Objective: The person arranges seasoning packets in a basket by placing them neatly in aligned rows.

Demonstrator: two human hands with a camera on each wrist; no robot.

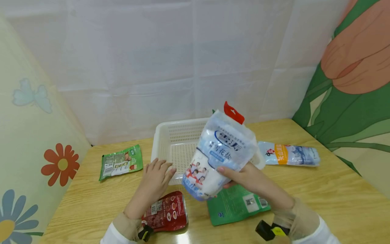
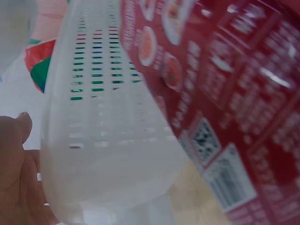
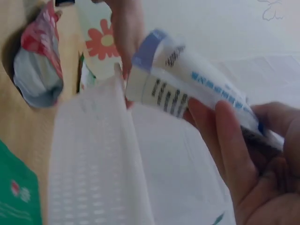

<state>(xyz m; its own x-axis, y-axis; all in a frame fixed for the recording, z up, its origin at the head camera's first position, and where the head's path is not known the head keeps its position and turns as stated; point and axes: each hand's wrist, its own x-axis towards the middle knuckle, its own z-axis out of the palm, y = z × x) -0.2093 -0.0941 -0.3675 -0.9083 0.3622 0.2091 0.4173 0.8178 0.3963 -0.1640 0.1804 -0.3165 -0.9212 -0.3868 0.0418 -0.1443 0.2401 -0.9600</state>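
My right hand [image 1: 243,176] grips a white and blue bag of salt [image 1: 223,149] by its lower right side, thumb on the printed front and fingers behind. The bag leans over the white plastic basket [image 1: 154,145], hiding much of its right half. In the right wrist view, fingers press along the bag's underside [image 3: 164,89]. At the basket's near left rim, my left hand [image 1: 156,178] has its fingers loosely spread, thumb apart. A red pouch [image 1: 170,211] lies below that hand and fills much of the left wrist view.
Left of the basket lies a green packet [image 1: 122,162]. Another green pouch [image 1: 228,206] lies in front, partly under my right arm. A blue and orange packet [image 1: 289,154] rests to the right. White cloth [image 1: 137,67] hangs behind the wooden table [image 1: 79,200].
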